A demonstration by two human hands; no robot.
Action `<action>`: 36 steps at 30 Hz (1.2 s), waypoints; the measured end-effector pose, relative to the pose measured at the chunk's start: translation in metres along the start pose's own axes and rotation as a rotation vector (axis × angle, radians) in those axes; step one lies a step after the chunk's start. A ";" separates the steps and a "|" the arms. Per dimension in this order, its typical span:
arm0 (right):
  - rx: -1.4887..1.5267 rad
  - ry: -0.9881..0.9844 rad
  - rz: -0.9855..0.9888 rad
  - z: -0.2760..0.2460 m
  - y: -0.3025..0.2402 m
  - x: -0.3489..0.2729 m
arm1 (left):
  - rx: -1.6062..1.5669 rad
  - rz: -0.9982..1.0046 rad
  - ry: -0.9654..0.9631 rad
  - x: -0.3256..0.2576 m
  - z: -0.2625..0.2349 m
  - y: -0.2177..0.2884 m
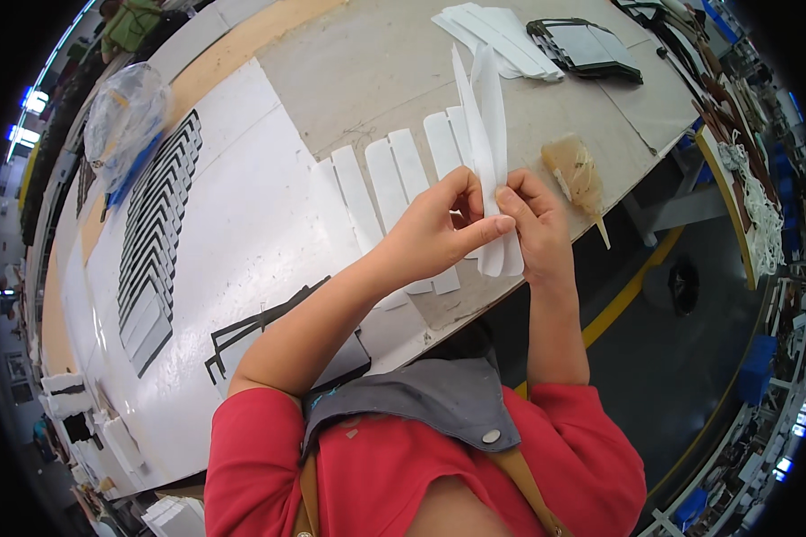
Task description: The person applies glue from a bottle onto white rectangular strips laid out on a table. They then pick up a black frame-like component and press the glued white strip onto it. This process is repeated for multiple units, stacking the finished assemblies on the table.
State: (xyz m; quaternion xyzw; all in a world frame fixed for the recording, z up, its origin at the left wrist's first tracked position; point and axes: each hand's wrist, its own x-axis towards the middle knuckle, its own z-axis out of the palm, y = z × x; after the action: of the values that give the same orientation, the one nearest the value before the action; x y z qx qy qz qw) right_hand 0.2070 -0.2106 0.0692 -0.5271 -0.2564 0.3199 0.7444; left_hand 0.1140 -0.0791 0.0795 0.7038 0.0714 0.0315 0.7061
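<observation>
Between my two hands, above the table's near right edge, stand thin white strips (pixel 490 116), upright and slightly fanned apart at the top. My left hand (pixel 448 219) pinches them from the left, its thumb stretched across toward the right hand. My right hand (pixel 537 219) grips the same strips from the right, thumb against their face. How many strips there are I cannot tell. More white strips (pixel 392 170) lie side by side in pairs on the table, just beyond and left of my left hand, partly hidden by it.
A row of overlapping dark-edged white pieces (pixel 159 233) runs along the left. A clear plastic bag (pixel 127 112) sits behind it. White sheets (pixel 497 40) and a black-edged stack (pixel 585 49) lie at the far right. A yellowish block (pixel 573 172) rests near the right edge. Black-edged pieces (pixel 340 362) lie by my left forearm.
</observation>
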 end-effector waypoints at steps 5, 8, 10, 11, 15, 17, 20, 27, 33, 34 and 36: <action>0.017 -0.009 0.012 0.000 0.005 -0.001 | -0.090 0.101 0.047 -0.003 0.002 -0.009; 0.053 0.128 0.012 -0.002 0.002 0.002 | -0.144 0.090 0.098 -0.005 -0.009 -0.015; 0.155 0.291 -0.015 -0.010 -0.013 0.007 | -0.150 0.095 0.253 -0.012 -0.031 -0.015; 0.128 0.344 -0.072 -0.031 -0.015 0.007 | -0.128 0.064 0.344 -0.014 -0.046 -0.013; -0.081 0.552 -0.343 -0.118 -0.043 -0.006 | -0.342 0.216 0.616 -0.023 -0.119 -0.017; -0.078 0.684 -0.404 -0.114 -0.057 -0.003 | -0.186 0.163 0.635 -0.027 -0.154 -0.017; -0.580 0.662 -0.492 -0.115 -0.056 0.007 | 0.055 0.186 0.619 -0.003 -0.176 -0.012; -1.959 0.113 -0.309 -0.034 -0.001 0.051 | 0.285 0.004 0.642 0.066 -0.207 -0.028; -1.985 -0.096 -0.088 -0.021 0.019 0.060 | 0.899 0.020 0.785 0.075 -0.190 -0.073; -2.020 -0.108 -0.079 -0.016 0.012 0.058 | 0.925 0.054 0.761 0.071 -0.178 -0.069; -2.003 -0.103 -0.084 -0.013 -0.002 0.062 | 0.975 0.130 0.719 0.063 -0.160 -0.063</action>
State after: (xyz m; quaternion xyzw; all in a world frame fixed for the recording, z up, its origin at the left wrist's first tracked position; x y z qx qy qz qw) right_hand 0.2578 -0.1734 0.0698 -0.8867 -0.4577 -0.0476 -0.0434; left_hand 0.1498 0.0879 0.0128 0.8942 0.2683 0.2740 0.2310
